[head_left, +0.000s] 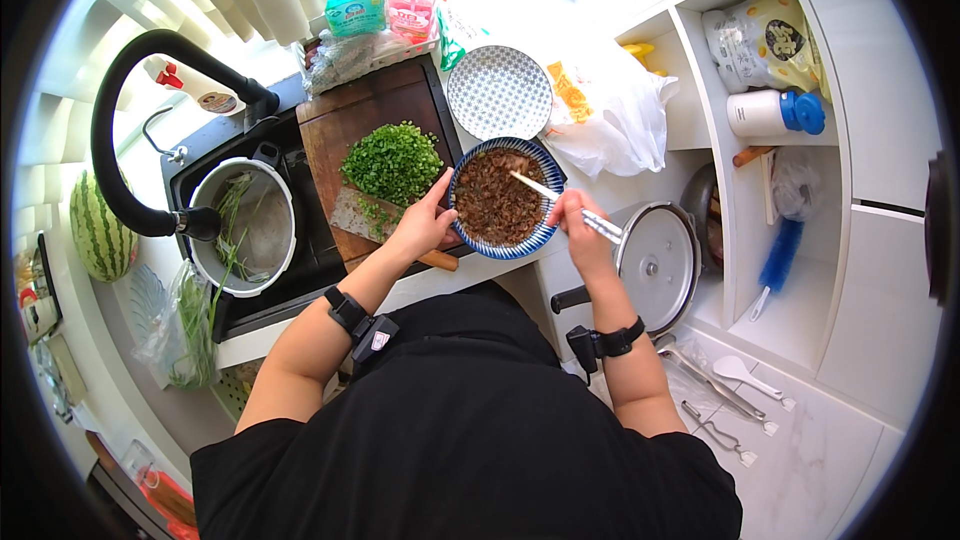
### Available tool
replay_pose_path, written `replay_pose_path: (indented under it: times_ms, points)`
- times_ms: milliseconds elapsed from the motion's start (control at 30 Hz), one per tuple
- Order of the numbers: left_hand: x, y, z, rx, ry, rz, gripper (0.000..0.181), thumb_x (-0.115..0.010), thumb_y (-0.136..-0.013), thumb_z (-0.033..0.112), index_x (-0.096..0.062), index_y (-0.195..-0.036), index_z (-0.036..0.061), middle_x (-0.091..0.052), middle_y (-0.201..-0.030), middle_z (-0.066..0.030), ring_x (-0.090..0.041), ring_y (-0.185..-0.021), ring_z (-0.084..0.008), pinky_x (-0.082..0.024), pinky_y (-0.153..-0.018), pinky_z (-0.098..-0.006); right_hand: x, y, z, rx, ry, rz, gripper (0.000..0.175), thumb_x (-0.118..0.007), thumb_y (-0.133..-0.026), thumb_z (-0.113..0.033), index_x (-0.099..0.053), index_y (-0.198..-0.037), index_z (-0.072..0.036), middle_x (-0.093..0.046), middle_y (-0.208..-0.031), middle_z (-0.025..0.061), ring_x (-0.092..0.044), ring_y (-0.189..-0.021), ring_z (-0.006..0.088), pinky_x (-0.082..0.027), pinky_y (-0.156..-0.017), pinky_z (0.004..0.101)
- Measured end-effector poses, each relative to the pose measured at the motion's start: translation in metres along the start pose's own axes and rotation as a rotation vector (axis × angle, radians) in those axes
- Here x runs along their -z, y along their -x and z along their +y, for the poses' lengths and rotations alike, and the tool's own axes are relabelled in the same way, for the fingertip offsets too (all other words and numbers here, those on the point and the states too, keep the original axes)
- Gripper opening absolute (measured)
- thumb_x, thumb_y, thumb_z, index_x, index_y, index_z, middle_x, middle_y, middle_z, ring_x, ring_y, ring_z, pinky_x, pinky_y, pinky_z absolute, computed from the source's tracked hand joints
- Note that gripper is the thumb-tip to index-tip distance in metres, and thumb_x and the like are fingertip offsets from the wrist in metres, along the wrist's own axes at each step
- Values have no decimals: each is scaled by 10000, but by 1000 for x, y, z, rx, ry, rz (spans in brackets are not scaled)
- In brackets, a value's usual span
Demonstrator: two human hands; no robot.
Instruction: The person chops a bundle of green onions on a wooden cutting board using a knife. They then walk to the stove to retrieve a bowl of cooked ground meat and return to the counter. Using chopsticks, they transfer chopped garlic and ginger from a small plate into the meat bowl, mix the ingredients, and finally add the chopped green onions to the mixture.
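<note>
My left hand holds the left rim of a blue-and-white striped bowl. Dark brown minced filling covers the inside of the bowl. My right hand grips a pair of patterned chopsticks, their tips in the filling. Left of the bowl, a mound of chopped green onions lies on a wooden cutting board. Beside it rests a cleaver, more green bits on its blade and its wooden handle pointing towards me. A patterned plate sits just behind the bowl.
At left, a black faucet arches over a metal pot with green scraps in the sink. Bagged greens and a watermelon are further left. A white plastic bag and a pot lid are at right, by open shelves.
</note>
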State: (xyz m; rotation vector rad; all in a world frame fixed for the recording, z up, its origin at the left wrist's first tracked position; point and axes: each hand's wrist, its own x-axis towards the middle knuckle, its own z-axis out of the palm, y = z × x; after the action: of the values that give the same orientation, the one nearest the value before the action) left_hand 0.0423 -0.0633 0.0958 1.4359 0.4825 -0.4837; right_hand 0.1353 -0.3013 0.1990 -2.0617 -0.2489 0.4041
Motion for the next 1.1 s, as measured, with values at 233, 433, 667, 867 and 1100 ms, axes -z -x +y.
replay_pose_path:
  times_ms: [233,433,667,867,1100]
  points:
    - [-1,2,6,21,-9,-7,743,-530,-970,12,-198,-1584,267,-665,-933,-108,-670,-685,-136,-595,-620,-294,-2,-28,37,-91,-190,92,383,-442,-1058,-297,-604,-818,-47,-635,-685,24,-502,-598,70,-410,-574,228]
    - [1,0,4,27,-14,-18,736,-518,-982,18,-187,-1587,276,-668,-975,-110,-659,-700,-117,-587,-630,-272,-31,-11,35,-115,-183,-172,377,-443,-1046,-270,-605,-782,-55,-619,-674,25,-563,-617,94,-436,-595,248]
    - [0,2,3,29,6,-18,733,-520,-986,26,-187,-1587,280,-667,-971,-115,-662,-705,-122,-593,-638,-281,2,30,-8,-212,-123,-246,388,-441,-1042,-257,-580,-750,-42,-596,-658,20,-479,-623,84,-394,-595,246]
    - [-2,2,5,23,27,-1,742,-546,-965,19,-214,-1580,269,-656,-912,-114,-676,-684,-148,-602,-627,-305,1,37,8,-155,23,-263,367,-449,-1040,-234,-588,-764,-38,-596,-650,42,-584,-634,130,-453,-614,286]
    - [1,3,7,24,-2,-24,746,-525,-971,17,-188,-1588,269,-675,-961,-110,-669,-710,-121,-587,-644,-269,-15,8,20,27,-30,-57,378,-441,-1051,-246,-584,-773,-33,-606,-660,43,-543,-616,125,-447,-608,287]
